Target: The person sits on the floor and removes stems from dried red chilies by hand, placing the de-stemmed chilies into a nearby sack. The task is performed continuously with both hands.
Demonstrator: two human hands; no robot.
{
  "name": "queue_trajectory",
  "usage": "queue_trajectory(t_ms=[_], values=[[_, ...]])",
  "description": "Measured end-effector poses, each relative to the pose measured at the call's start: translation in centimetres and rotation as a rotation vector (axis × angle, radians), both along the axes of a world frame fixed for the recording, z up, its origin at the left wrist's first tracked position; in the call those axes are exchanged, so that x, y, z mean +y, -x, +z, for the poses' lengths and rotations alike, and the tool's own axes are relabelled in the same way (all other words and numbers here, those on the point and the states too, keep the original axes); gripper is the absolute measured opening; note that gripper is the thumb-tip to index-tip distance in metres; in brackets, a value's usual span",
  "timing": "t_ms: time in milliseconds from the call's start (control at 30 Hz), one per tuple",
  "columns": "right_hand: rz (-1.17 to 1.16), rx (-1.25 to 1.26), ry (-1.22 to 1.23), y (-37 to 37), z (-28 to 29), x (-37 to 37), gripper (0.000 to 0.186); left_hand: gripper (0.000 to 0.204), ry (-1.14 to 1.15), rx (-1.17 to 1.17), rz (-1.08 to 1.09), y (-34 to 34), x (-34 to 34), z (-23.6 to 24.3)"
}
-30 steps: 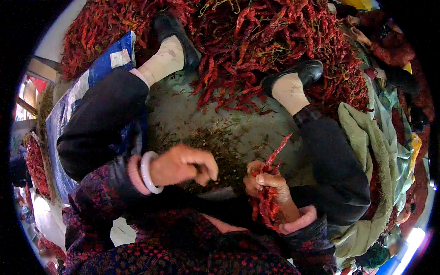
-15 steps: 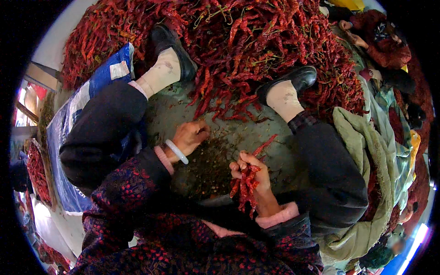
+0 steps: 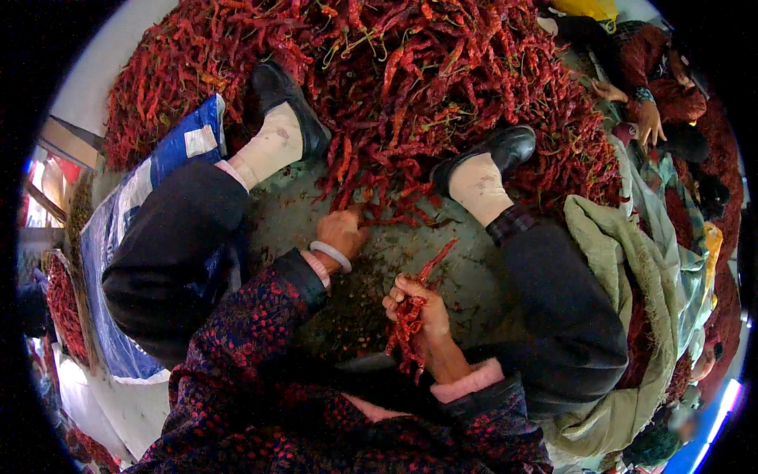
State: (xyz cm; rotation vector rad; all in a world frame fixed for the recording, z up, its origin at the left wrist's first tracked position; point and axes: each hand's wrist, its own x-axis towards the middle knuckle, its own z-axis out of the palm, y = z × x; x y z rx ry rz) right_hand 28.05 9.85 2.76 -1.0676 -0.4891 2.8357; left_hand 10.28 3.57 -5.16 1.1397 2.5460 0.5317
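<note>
My right hand [image 3: 426, 312] is closed round a small bunch of dried red chili peppers [image 3: 407, 324]. Some hang below the fist, and one sticks up past the fingers. To its left, my left hand [image 3: 341, 235], with a pale bangle [image 3: 331, 257] on the wrist, is at the near edge of a big chili pile [image 3: 442, 71]. Its fingers are curled in, and whatever they may grip is hidden. Under both hands, brown bits and seeds [image 3: 355, 304] lie scattered on the grey-green floor covering [image 3: 288, 205].
My legs stretch to either side, black shoes [image 3: 513, 148] against the pile. A blue and white sack [image 3: 118, 237] lies by my left leg, an olive cloth sack [image 3: 659, 292] by my right. At the upper right another person's hand [image 3: 650, 122] shows near more chilies.
My left hand has moved forward and slightly right, up to the pile's edge. My right hand has shifted a little left, still gripping the chilies. The other person's hand has come into view.
</note>
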Motion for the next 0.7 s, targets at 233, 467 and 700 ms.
queue_trajectory(t_ms=[233, 467, 700], values=[[-0.083, -0.022, -0.039, 0.6, 0.4, -0.1, 0.007, 0.017, -0.382, -0.775, 0.143, 1.5, -2.8, 1.3], [-0.108, -0.084, -0.205, 0.5, 0.7, 0.0, 0.011, 0.008, -0.525, -1.392, 0.205, -0.4, -3.5, 8.4], [-0.125, -0.098, -0.331, 0.8, 1.4, 0.0, 0.014, 0.009, -0.506, -1.214, 0.04, -1.9, -4.4, 8.6]])
